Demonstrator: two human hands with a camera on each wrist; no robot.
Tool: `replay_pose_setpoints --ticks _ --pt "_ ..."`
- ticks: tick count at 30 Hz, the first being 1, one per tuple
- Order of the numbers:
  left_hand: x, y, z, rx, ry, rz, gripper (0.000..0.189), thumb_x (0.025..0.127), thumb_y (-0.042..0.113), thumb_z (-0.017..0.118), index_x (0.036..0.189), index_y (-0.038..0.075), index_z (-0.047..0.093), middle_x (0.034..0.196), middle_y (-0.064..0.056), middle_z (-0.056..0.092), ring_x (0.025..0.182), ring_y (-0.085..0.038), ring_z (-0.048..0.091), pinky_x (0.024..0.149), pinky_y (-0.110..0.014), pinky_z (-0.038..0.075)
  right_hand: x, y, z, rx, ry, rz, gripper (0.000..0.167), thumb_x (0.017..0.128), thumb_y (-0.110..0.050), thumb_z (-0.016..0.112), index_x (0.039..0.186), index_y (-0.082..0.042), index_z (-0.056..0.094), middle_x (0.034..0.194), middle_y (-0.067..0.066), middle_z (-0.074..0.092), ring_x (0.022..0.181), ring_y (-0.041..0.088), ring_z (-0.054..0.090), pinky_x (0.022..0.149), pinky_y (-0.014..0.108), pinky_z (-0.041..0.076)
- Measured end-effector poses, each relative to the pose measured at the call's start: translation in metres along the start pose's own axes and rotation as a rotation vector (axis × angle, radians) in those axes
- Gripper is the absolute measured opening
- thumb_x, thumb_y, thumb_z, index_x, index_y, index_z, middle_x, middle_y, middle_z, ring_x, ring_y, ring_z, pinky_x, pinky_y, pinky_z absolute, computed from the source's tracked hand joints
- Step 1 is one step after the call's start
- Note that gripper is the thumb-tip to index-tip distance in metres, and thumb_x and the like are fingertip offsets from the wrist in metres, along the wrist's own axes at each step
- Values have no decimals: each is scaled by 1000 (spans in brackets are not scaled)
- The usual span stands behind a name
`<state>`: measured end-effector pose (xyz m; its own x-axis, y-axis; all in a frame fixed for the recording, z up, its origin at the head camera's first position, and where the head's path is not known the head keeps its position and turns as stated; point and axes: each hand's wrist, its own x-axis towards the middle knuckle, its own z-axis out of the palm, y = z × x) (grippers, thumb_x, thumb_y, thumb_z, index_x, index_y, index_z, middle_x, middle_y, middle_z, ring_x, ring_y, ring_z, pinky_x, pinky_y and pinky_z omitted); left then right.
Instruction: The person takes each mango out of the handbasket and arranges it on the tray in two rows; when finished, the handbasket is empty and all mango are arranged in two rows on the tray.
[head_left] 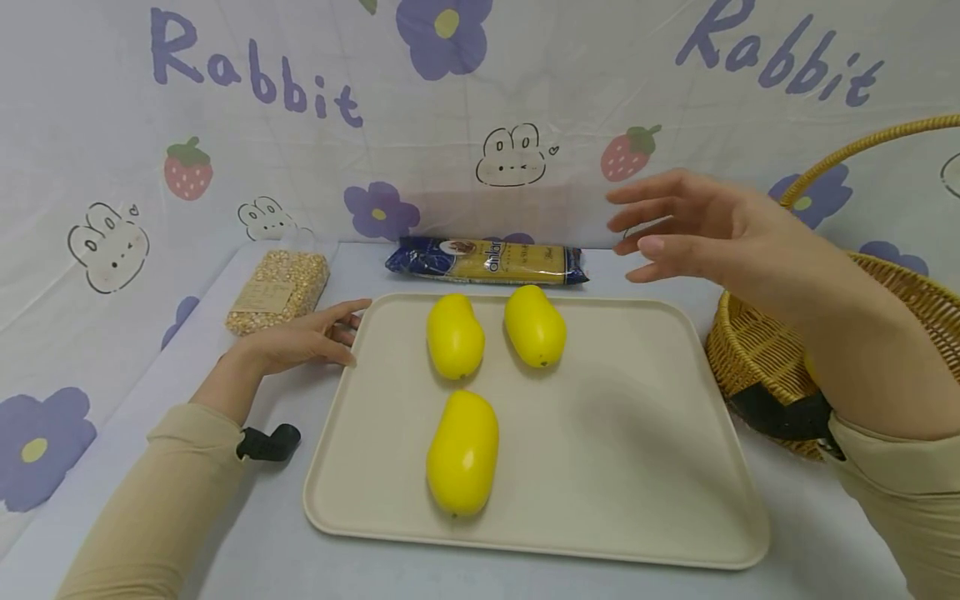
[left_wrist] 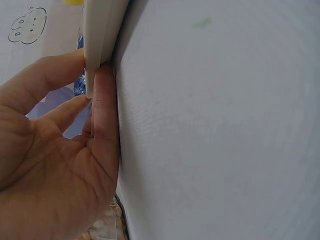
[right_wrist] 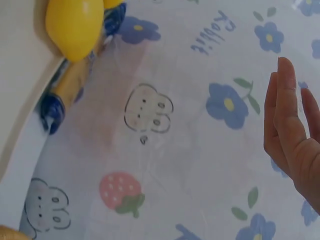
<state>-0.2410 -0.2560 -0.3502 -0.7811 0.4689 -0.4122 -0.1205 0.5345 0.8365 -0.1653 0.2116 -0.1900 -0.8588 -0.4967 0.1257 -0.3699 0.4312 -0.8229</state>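
Observation:
Three yellow mangoes lie on a beige tray (head_left: 600, 500): one mango (head_left: 456, 337) at the back left, another mango (head_left: 535, 327) beside it, and a larger-looking mango (head_left: 462, 454) nearer the front. At the tray's left rim, my left hand (head_left: 303, 340) pinches the edge; the left wrist view shows one finger (left_wrist: 104, 107) tucked beneath the rim and others against its side. My right hand (head_left: 705, 229) is raised over the table behind the tray's right corner, fingers loosely spread and holding nothing. In its wrist view, the right hand (right_wrist: 295, 130) appears apart from every object.
A wicker basket (head_left: 750, 342) with a tall handle stands right of the tray, partly behind my right forearm. A blue and yellow pasta packet (head_left: 495, 260) lies behind the tray. Left of that is a clear bag of corn kernels (head_left: 288, 279). A printed cloth hangs behind.

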Motion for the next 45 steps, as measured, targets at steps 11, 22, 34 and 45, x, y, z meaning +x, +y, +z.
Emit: replay_pose_setpoints --ticks 11,22,34,45 --pt "-2 2 1 -2 2 -4 92 89 6 67 160 19 10 143 -14 25 119 -20 38 89 -20 44 -10 34 -48 231 168 -93 44 96 3 53 140 -8 53 128 4 61 108 15 66 82 18 56" --pt "-2 1 0 0 4 -7 93 88 7 68 160 19 11 143 -13 25 119 -20 37 88 -22 44 -21 81 -90 504 249 -208 42 98 11 41 139 4 49 119 9 66 102 18 67 82 21 57" --pt "-1 1 0 -4 2 0 93 88 6 68 160 18 10 140 -12 25 116 -19 37 88 -22 44 -37 128 -117 564 232 -156 40 101 8 36 138 0 50 119 6 66 101 16 69 82 23 57" --pt "-2 2 0 -1 1 1 93 88 7 68 160 19 11 140 -12 26 116 -19 38 87 -23 43 -41 150 -127 559 258 52 33 103 0 41 127 -12 61 110 -3 71 92 11 71 73 22 58"
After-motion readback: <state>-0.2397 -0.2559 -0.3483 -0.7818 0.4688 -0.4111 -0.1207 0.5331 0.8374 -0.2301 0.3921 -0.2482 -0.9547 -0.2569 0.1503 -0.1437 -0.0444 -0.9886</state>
